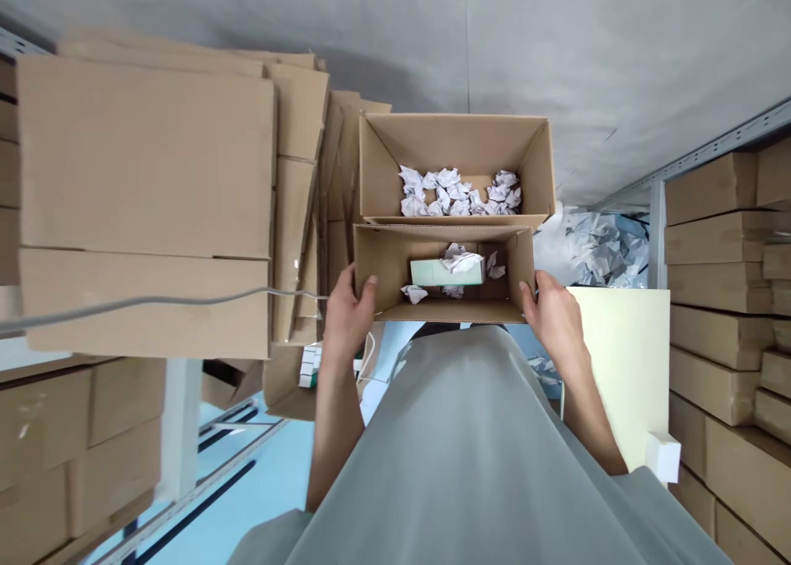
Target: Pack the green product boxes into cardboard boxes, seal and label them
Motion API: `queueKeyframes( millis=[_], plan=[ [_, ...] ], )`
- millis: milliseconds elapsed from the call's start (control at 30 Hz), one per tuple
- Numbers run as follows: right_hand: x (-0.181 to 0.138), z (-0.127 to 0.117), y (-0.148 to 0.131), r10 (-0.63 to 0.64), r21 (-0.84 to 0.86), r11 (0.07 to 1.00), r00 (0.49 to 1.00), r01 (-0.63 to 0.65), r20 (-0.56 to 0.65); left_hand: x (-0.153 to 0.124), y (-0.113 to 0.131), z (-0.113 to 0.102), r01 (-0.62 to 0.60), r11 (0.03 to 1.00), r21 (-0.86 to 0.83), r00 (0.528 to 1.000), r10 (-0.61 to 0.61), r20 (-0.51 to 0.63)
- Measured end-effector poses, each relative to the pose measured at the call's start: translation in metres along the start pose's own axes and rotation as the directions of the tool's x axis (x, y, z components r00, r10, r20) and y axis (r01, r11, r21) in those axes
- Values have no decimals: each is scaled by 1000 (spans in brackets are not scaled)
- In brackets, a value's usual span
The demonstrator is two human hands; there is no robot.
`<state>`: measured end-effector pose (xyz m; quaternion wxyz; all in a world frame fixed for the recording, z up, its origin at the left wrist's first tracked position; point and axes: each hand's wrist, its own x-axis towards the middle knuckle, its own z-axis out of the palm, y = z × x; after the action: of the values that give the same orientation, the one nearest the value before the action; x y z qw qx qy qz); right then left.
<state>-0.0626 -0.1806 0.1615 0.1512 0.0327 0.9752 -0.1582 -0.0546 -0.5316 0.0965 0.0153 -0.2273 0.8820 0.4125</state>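
Note:
An open cardboard box [442, 311] is held between my two hands, close to my body. My left hand [349, 314] grips its left wall, thumb over the rim. On the opposite wall, my right hand [553, 311] is closed the same way. Inside lies a pale green and white carton [445, 272] with several pieces of crumpled paper [461, 256] on and around it. Directly behind stands a second open cardboard box [454, 133], holding many crumpled paper balls [457, 193] along its bottom.
Stacked flattened cardboard [148, 153] rises on the left, with a grey cable [185, 300] across it. Cardboard boxes [710, 235] fill the right shelf. A pale yellow board [624, 359] carries a small white box [663, 456]. Behind it lies a heap of crumpled paper [599, 248].

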Motion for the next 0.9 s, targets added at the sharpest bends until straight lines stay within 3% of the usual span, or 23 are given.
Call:
queueKeyframes(
  millis=[233,600,767,900],
  plan=[
    [-21,1,3,-37,29,999,999,38,-32,-14,5,-1,-48,989,142,997,56,-52],
    [-135,18,8,216,257,952,959,-165,-185,-34,2,-25,-329,941,80,936,314,160],
    [-200,30,2,452,349,867,855,-355,-253,-38,12,-7,-492,870,45,836,457,303],
    [-256,39,0,635,419,761,703,-495,-320,-56,34,27,-586,810,-12,743,543,392]
  ],
)
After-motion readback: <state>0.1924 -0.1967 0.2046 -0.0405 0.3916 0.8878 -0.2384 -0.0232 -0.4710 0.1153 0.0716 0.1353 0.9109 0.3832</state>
